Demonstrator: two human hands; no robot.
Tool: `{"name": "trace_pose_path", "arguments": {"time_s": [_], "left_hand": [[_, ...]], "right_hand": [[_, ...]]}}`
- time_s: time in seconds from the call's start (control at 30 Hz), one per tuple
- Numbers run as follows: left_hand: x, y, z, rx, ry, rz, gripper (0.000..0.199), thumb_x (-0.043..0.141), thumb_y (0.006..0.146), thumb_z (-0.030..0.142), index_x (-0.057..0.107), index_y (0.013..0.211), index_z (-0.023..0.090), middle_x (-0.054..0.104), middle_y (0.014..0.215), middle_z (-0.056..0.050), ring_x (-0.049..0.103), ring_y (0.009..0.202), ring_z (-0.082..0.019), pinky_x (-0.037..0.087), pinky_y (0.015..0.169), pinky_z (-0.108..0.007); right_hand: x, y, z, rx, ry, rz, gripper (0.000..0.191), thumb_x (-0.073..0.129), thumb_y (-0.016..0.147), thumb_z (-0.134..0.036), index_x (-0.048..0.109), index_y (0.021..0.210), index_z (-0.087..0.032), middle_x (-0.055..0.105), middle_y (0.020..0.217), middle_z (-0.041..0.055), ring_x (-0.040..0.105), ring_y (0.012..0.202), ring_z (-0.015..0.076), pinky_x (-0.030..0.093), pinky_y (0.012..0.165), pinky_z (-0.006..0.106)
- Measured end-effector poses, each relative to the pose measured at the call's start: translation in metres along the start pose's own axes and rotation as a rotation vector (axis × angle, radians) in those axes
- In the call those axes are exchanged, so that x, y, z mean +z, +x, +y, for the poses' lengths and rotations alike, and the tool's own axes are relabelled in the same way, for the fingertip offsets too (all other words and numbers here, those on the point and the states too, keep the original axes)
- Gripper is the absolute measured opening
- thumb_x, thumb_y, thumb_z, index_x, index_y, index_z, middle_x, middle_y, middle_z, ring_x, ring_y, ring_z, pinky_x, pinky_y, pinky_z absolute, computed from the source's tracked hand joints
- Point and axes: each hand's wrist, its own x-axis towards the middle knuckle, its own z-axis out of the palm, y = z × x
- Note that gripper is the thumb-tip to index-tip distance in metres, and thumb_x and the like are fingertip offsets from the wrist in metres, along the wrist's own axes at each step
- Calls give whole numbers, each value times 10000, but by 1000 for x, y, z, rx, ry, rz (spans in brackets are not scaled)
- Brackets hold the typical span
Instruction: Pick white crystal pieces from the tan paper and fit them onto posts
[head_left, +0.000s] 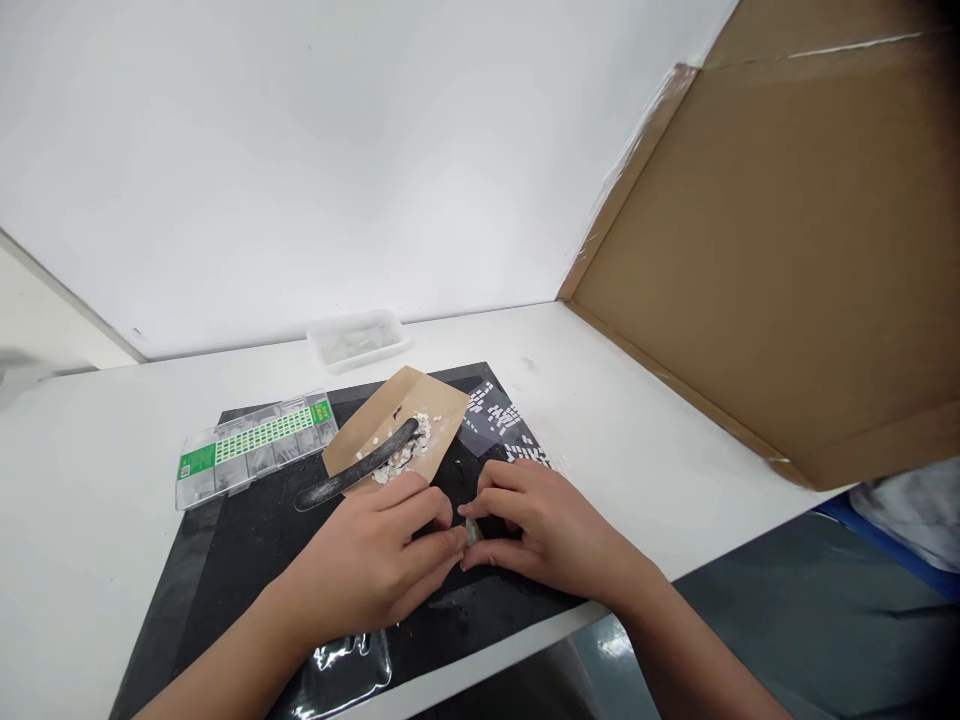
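Observation:
My left hand (390, 555) and my right hand (544, 525) meet fingertip to fingertip above the black mat (247, 570). Between them is a small clear piece (472, 531), pinched by the thumb and fingers of my right hand. The fingertips of my left hand are closed and touch its left side; whether they grip it too is hard to tell. Just beyond my left hand, a curved black file (356, 480) lies across brown paper (442, 395) with white scraps (421, 432) on it. A dark sheet with small white stickers (491, 418) lies beyond my right hand.
A clear compartment case with a green label (259, 445) lies at the mat's left edge. Behind the mat, a white tray (358, 338) stands near the wall. Tall cardboard (772, 240) stands at the right. Shiny clear plastic (349, 665) lies at the mat's front edge.

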Motion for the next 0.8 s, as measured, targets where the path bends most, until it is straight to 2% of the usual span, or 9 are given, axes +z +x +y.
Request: {"name": "trace_pose_path", "arguments": {"time_s": [0.1, 0.43, 0.57, 0.8], "left_hand": [[-1, 2, 2, -13, -14, -31, 159, 583, 955, 215, 687, 1074, 207, 651, 985, -66, 563, 885, -200, 508, 762, -355], [-4, 8, 9, -10, -33, -21, 153, 579, 977, 270, 674, 1055, 180, 676, 1046, -67, 587, 949, -213, 536, 811, -373], [-2, 9, 9, -19, -17, -12, 150, 575, 985, 287, 665, 1030, 175, 675, 1044, -57, 586, 956, -209, 539, 827, -371], [4, 9, 11, -21, 12, 20, 156, 582, 981, 271, 675, 1069, 182, 672, 1023, -58, 585, 954, -209, 543, 814, -360]], "right_hand": [[2, -1, 0, 17, 30, 2, 364, 737, 851, -534, 705, 1044, -227, 634, 923, 19, 565, 789, 157, 417, 712, 292], [3, -1, -2, 27, 76, -11, 283, 741, 872, -466, 674, 982, -213, 616, 906, 14, 549, 790, 156, 400, 696, 284], [5, -2, -1, 35, 105, -14, 315, 729, 872, -500, 674, 973, -207, 617, 919, 17, 551, 801, 155, 405, 705, 287], [7, -5, -1, 64, 131, -28, 174, 720, 904, -358, 661, 979, -213, 607, 921, 13, 548, 809, 155, 412, 722, 289]]}}
